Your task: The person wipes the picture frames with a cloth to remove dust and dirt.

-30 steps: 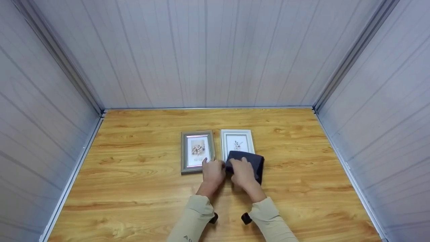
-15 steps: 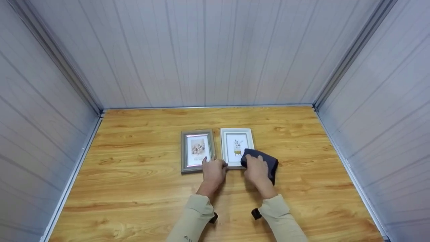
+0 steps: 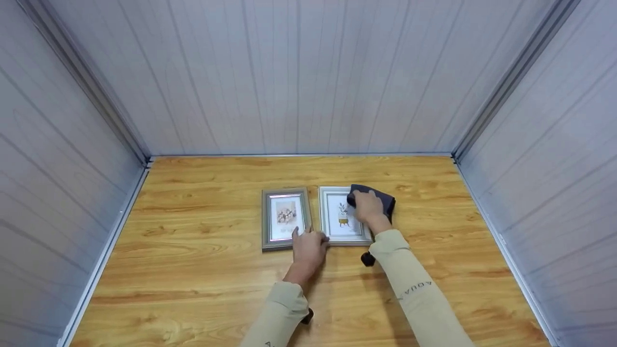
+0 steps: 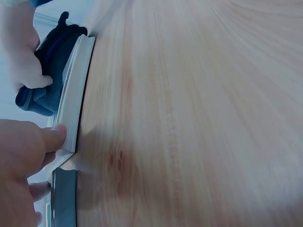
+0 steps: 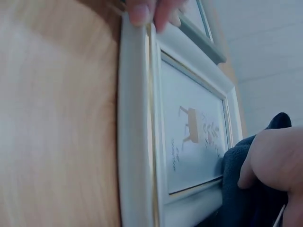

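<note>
One right grip (image 3: 369,207) snug round dark cloth (image 3: 387,200), one left grip (image 3: 309,247) loosely spread against white picture frame (image 3: 346,240)

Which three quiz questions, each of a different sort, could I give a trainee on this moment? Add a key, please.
1. Fill the gap: the left hand touches the near-left ____ of the white picture frame.
2. Multiple choice: what does the right hand grip?
a) a paintbrush
b) a dark cloth
c) a screwdriver
3. True or false: the grey-brown picture frame lies stacked on top of the white one.

Key: 1. corner. 2. b. 3. False; the two frames lie side by side.
</note>
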`<state>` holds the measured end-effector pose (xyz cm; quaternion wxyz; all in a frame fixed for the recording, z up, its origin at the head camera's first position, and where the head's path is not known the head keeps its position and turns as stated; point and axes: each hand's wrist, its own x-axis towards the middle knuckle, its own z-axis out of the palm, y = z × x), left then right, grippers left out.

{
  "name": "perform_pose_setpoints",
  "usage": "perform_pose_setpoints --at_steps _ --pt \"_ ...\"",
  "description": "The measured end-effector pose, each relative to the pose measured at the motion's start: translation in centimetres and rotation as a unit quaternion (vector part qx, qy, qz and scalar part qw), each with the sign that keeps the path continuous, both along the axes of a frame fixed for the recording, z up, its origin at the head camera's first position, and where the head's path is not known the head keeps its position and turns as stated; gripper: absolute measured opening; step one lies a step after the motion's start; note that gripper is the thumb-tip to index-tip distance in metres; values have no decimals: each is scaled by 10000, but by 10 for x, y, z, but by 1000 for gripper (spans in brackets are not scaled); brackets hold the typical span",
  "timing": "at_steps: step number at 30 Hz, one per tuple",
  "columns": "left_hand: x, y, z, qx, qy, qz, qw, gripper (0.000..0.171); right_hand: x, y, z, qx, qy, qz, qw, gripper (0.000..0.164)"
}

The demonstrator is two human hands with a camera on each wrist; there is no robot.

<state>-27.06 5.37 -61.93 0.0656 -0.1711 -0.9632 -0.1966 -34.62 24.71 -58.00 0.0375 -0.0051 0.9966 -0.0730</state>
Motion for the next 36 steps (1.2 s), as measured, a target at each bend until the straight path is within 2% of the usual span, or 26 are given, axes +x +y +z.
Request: perform_pose_setpoints --at_steps 2,4,8,10,13,16,18,20,25,30,33,36 --pt "1 1 0 41 81 7 10000 9 2 1 1 61 -24 58 10000 48" --pt "2 1 -1 77 162 23 9998 9 11 -1 3 151 -46 109 9998 44" --pt "2 0 0 64 134 10 9999 9 43 -10 12 239 -149 215 9994 29" --pt "1 1 0 42 130 2 9999 8 63 -14 16 189 -347 250 9989 25" --pt "1 1 0 -8 87 8 10000 8 89 -19 20 106 -644 233 9976 28" --pt "1 2 0 -21 64 4 10000 8 100 -20 23 72 -774 166 9968 33" --pt "1 3 0 -2 59 -16 10000 8 96 -19 23 71 -709 81 9974 32" --pt "1 4 1 -1 76 -19 10000 8 85 -16 22 48 -620 6 9981 30" --pt "1 6 2 -84 102 -10 9999 7 39 -7 16 -11 -392 -62 9992 35" --pt "-1 6 3 -72 63 -29 9999 6 -4 -5 12 202 -185 -138 9995 41" --pt "0 5 3 -69 19 33 10000 5 -16 -10 12 237 -321 -50 9992 41" --pt "0 6 3 -48 36 20 10000 5 -22 -20 14 267 -480 129 9984 35"
